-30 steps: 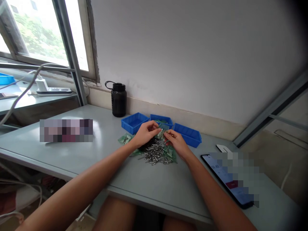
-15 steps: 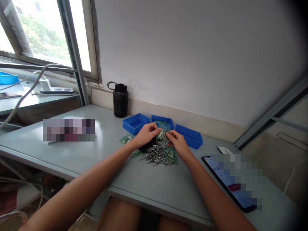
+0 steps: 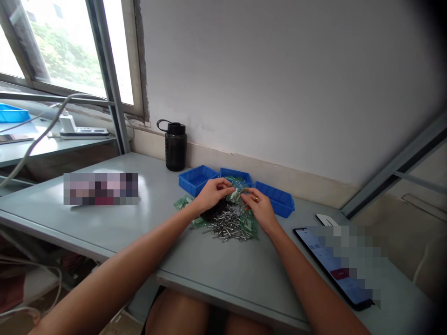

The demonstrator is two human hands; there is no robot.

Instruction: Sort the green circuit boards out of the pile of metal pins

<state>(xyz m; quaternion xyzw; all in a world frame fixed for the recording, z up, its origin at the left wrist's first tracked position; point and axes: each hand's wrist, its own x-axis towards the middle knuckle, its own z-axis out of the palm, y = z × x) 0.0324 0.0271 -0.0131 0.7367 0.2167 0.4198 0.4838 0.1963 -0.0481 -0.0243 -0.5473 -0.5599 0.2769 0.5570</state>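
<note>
Between my hands is a small clear green-tinted bag [image 3: 237, 194] with light metal pieces inside. My left hand [image 3: 214, 193] pinches its left side, and my right hand [image 3: 257, 204] grips its right side with closed fingers. Below them a loose pile of silver metal pins [image 3: 228, 224] lies on the grey table [image 3: 209, 265], with dark pieces [image 3: 213, 211] at its left. More green bags lie around the pile, one at the left [image 3: 183, 202] and one at the right [image 3: 252, 227].
Behind my hands stand three blue bins [image 3: 198, 179], [image 3: 235, 174], [image 3: 274, 199]. A dark bottle [image 3: 176, 148] is at the back left. On the right lie a phone [image 3: 328, 265] and a white object [image 3: 325, 218]. A blurred item [image 3: 103, 190] is at the left.
The bag between my hands has shifted slightly, and the fingers of my right hand have moved a little along its edge. The view has shifted slightly.
</note>
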